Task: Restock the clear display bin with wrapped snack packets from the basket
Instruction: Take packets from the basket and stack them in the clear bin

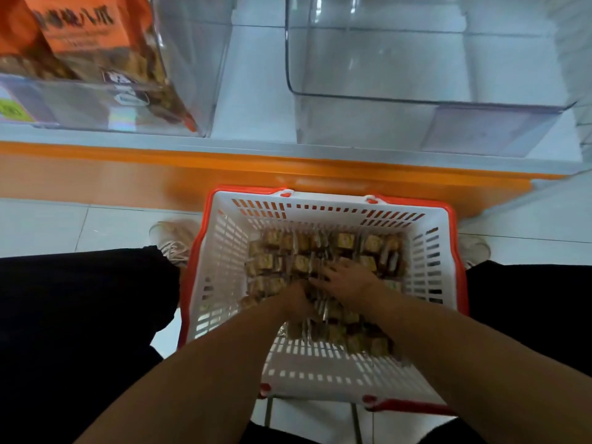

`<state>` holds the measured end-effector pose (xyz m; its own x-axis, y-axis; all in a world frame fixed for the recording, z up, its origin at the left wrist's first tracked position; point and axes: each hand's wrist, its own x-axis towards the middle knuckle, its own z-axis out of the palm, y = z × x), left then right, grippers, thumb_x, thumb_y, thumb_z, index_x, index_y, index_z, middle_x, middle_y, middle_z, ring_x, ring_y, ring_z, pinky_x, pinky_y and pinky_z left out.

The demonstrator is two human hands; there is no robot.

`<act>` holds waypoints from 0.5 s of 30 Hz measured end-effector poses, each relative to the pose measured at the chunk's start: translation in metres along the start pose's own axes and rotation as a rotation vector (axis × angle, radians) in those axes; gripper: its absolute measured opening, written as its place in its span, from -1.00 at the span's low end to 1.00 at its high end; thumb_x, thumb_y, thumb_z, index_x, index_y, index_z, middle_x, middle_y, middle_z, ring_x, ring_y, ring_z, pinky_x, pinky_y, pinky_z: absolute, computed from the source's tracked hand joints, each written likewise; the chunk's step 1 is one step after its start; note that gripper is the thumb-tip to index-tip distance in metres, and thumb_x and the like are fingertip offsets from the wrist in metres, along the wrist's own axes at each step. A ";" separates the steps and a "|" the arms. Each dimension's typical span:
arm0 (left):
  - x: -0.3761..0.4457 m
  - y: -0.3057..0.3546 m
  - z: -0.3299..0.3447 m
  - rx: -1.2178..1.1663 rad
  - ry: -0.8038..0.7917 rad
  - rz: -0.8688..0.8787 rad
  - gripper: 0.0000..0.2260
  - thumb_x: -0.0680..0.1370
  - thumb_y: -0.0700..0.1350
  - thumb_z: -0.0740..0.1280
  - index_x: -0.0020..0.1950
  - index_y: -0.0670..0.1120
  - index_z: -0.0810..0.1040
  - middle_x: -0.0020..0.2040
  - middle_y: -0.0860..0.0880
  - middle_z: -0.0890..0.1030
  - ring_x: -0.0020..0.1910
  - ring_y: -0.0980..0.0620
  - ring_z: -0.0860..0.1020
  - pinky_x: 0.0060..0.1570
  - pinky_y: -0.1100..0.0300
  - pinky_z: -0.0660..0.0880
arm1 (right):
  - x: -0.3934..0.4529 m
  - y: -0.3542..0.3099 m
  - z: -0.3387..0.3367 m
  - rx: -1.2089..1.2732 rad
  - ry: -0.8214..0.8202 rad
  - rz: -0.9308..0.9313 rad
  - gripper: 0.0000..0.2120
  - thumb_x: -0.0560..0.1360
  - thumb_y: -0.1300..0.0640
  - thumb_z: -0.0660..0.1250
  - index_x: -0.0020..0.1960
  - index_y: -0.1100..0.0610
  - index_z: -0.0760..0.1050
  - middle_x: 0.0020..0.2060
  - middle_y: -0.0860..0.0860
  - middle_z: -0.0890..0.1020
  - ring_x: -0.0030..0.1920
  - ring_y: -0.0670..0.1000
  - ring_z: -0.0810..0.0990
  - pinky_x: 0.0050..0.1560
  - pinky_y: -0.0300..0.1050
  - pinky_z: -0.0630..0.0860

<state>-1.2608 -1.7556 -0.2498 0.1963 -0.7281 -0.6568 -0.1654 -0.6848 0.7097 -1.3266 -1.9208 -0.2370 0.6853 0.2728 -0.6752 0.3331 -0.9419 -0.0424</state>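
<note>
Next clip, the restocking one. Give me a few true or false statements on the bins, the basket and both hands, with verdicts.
1. Both hands are down inside the white slotted plastic basket with the red rim. True.
2. The clear plastic display bin on the right is already full of packets. False: no packets show in it.
3. The left hand rests on the shelf edge. False: it is among the small brown wrapped snack packets.
4. The right hand lies on the packets, fingers spread. True.
5. The clear bin on the left holds large orange bags. True.

Pale tiled floor [80, 225] beneath orange-edged shelf [224, 161].
</note>
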 end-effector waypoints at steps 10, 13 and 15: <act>0.015 -0.011 0.044 0.040 0.112 -0.079 -0.33 0.49 0.25 0.46 0.53 0.01 0.41 0.42 -0.05 0.52 0.33 -0.11 0.51 0.32 -0.04 0.47 | -0.013 -0.017 0.018 0.030 0.057 0.147 -0.53 0.66 0.10 0.13 0.55 0.08 0.19 0.51 0.15 0.29 0.46 0.24 0.29 0.39 0.17 0.26; 0.018 -0.008 0.045 -0.151 0.085 -0.070 -0.41 0.47 0.11 0.54 0.46 0.00 0.49 0.35 -0.02 0.58 0.30 -0.06 0.54 0.31 -0.09 0.50 | -0.020 -0.010 0.023 0.001 -0.038 0.135 -0.48 0.67 0.06 0.12 0.60 -0.02 0.09 0.51 0.12 0.30 0.43 0.26 0.34 0.45 0.21 0.23; 0.021 -0.003 0.050 -0.197 0.048 -0.058 -0.36 0.45 0.09 0.55 0.49 0.00 0.46 0.40 -0.02 0.55 0.37 -0.07 0.50 0.37 -0.11 0.46 | -0.019 -0.008 0.022 -0.005 -0.100 0.118 -0.46 0.68 0.04 0.09 0.62 -0.06 0.01 0.49 0.12 0.32 0.41 0.27 0.37 0.44 0.20 0.25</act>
<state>-1.3049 -1.7709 -0.2785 0.2465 -0.6819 -0.6887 0.0386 -0.7032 0.7100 -1.3567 -1.9226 -0.2400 0.6517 0.1393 -0.7456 0.2577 -0.9652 0.0448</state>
